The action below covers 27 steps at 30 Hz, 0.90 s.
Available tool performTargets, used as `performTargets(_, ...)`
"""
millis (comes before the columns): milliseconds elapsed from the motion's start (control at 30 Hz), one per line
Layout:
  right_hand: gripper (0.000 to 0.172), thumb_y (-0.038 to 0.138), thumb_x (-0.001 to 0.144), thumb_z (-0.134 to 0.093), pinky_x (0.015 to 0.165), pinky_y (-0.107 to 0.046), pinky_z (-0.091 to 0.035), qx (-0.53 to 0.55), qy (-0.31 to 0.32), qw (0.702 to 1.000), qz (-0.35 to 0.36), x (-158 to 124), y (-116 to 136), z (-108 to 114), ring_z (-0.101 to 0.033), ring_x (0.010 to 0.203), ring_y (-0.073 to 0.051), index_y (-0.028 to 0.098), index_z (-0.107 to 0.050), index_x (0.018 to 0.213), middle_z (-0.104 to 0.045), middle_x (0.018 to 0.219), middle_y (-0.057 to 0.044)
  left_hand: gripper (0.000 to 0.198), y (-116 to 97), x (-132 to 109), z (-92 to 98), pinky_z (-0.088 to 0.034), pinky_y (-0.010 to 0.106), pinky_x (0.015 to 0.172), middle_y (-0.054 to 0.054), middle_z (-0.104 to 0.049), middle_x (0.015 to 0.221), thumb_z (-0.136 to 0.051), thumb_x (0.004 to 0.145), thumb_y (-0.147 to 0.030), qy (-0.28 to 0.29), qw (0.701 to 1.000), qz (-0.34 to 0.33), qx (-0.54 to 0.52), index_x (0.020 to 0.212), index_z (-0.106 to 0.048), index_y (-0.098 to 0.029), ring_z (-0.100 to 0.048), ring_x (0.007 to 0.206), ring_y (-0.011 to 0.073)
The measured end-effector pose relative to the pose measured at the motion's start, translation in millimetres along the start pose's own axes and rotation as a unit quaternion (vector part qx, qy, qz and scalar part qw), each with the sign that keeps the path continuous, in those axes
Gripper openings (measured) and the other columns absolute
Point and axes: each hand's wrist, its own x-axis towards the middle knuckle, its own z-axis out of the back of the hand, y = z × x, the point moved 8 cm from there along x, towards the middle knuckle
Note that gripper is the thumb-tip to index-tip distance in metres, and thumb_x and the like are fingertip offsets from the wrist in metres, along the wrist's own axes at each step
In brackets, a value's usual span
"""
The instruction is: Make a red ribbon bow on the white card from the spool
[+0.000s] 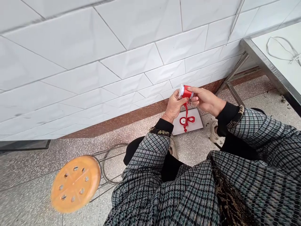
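Observation:
Between both hands is a spool of red ribbon (186,92) with clear-white end flanges. My left hand (174,104) is closed on the spool's left side, its thumb near the bottom edge. From the right, my right hand (205,99) grips the same spool, thumb along the top and fingers curled beneath. A length of red ribbon (186,110) hangs down below the spool. Under it on the floor lies a flat white board (196,125) with a dark edge. Red loops show against the board; whether they touch it I cannot tell.
An orange round stool (75,185) with a wire frame stands at the lower left. A metal-edged table (263,51) with a white cable (282,58) on it is at the right. White wall tiles (131,34) rise in front of me, above a speckled floor (190,149).

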Motion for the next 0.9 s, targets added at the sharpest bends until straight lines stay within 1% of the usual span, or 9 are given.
performTargets(133, 0.007, 0.016, 0.105, -0.066, 0.033, -0.009, -0.031, 0.065, -0.033, 0.997, -0.024, 1, 6, 7, -0.037, 0.036, -0.002, 0.018, -0.062, 0.100, -0.057, 0.059, 0.007, 0.054, 4, 1, 5.9, -0.056, 0.029, 0.069, -0.003, -0.071, 0.072, -0.097, 0.065, -0.046, -0.002, 1.000, 0.005, 0.004, 0.099, -0.064, -0.019, -0.065, 0.061, 0.0108)
performTargets(233, 0.008, 0.014, 0.106, -0.063, 0.032, -0.009, -0.031, 0.095, -0.054, 0.994, -0.012, 1, 11, 10, -0.038, 0.036, -0.002, 0.018, -0.061, 0.100, -0.057, 0.060, 0.007, 0.049, 7, 1, 4.4, -0.053, 0.028, 0.068, -0.004, -0.065, 0.065, -0.096, 0.065, -0.050, 0.015, 1.000, 0.021, 0.012, 0.087, -0.066, -0.018, -0.061, 0.060, 0.0101)
performTargets(300, 0.011, 0.014, 0.108, -0.060, 0.031, -0.008, -0.030, 0.105, -0.050, 0.993, -0.007, 1, 13, 11, -0.038, 0.036, -0.001, 0.018, -0.061, 0.097, -0.057, 0.059, 0.007, 0.049, 7, 0, 2.4, -0.052, 0.026, 0.068, -0.003, -0.066, 0.070, -0.097, 0.063, -0.050, 0.018, 1.000, 0.020, 0.017, 0.080, -0.066, -0.017, -0.061, 0.063, 0.0093)
performTargets(400, 0.012, 0.015, 0.107, -0.062, 0.031, -0.008, -0.029, 0.105, -0.045, 0.993, -0.004, 3, 15, 13, -0.038, 0.036, -0.001, 0.018, -0.060, 0.096, -0.057, 0.061, 0.006, 0.051, 1, -1, -0.8, -0.052, 0.026, 0.072, -0.003, -0.064, 0.076, -0.098, 0.062, -0.047, 0.013, 1.000, -0.017, -0.003, 0.070, -0.057, -0.018, -0.062, 0.070, 0.0089)
performTargets(533, 0.009, 0.015, 0.105, -0.066, 0.031, -0.008, -0.031, 0.104, -0.052, 0.993, -0.010, 6, 15, 15, -0.039, 0.036, -0.001, 0.019, -0.061, 0.099, -0.059, 0.062, 0.007, 0.061, -1, -4, -5.8, -0.050, 0.026, 0.067, -0.007, -0.052, 0.063, -0.095, 0.065, -0.046, 0.005, 0.999, -0.025, -0.040, 0.067, -0.040, -0.020, -0.055, 0.061, 0.0074)
performTargets(667, 0.013, 0.013, 0.109, -0.057, 0.031, -0.007, -0.032, 0.114, -0.050, 0.992, -0.021, 3, 14, 13, -0.039, 0.034, -0.001, 0.018, -0.059, 0.097, -0.057, 0.059, 0.007, 0.064, 11, -5, -9.5, -0.036, 0.021, 0.049, -0.011, -0.040, 0.057, -0.094, 0.067, -0.044, 0.006, 0.998, 0.018, -0.052, 0.073, -0.035, -0.022, -0.036, 0.048, 0.0038)
performTargets(767, 0.017, 0.013, 0.112, -0.052, 0.031, -0.007, -0.031, 0.117, -0.048, 0.991, -0.037, 0, 11, 10, -0.039, 0.033, 0.000, 0.017, -0.058, 0.097, -0.056, 0.059, 0.007, 0.056, 19, -4, -6.1, -0.030, 0.020, 0.044, -0.012, -0.048, 0.059, -0.095, 0.066, -0.047, 0.000, 0.999, 0.024, -0.034, 0.085, -0.049, -0.023, -0.035, 0.045, 0.0029)
performTargets(833, 0.017, 0.014, 0.112, -0.050, 0.030, -0.007, -0.030, 0.117, -0.049, 0.991, -0.050, -1, 10, 9, -0.039, 0.032, 0.000, 0.017, -0.058, 0.097, -0.057, 0.060, 0.006, 0.060, 22, -2, 0.0, -0.031, 0.021, 0.045, -0.012, -0.053, 0.061, -0.094, 0.068, -0.049, -0.009, 1.000, 0.019, -0.012, 0.110, -0.059, -0.025, -0.036, 0.043, 0.0037)
performTargets(900, 0.017, 0.014, 0.112, -0.050, 0.030, -0.007, -0.029, 0.111, -0.047, 0.990, -0.068, 0, 6, 10, -0.038, 0.032, 0.000, 0.017, -0.057, 0.098, -0.057, 0.060, 0.006, 0.082, 21, 0, 6.7, -0.033, 0.022, 0.046, -0.012, -0.055, 0.059, -0.094, 0.072, -0.046, -0.008, 1.000, 0.008, 0.018, 0.141, -0.054, -0.028, -0.038, 0.042, 0.0053)
